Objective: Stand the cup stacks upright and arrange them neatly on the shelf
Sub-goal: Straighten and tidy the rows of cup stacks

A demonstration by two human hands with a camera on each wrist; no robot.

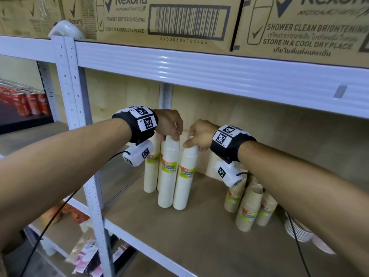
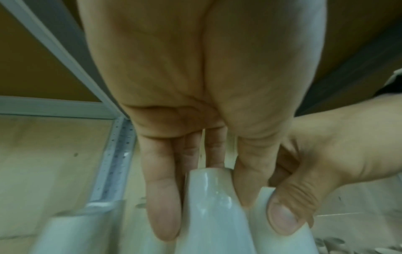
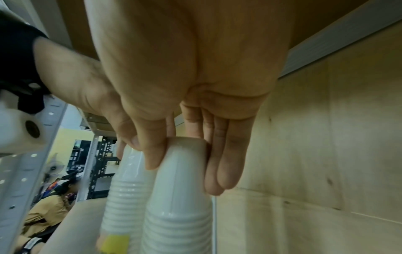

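The left hand [image 1: 169,124] is pinching the top of one upright white cup stack [image 1: 167,172]; the right hand [image 1: 199,134] is gripping its neighbour [image 1: 184,176] at 3 o'clock. Both stacks are standing, apparently touching, on the shelf [image 1: 199,232].

On the shelf [image 1: 199,232], four tall cup stacks stand upright at the left: two in front, side by side and touching, and two close behind them. The left hand [image 1: 169,124] holds the top of the front left stack [image 1: 167,172]; the right hand [image 1: 199,134] holds the top of the front right stack [image 1: 185,176]. Well to the right stand shorter cup stacks [image 1: 249,208], bunched together and leaning. Plates [image 1: 297,230] lie just right of those. Boxes [image 1: 179,21] sit on the shelf above.
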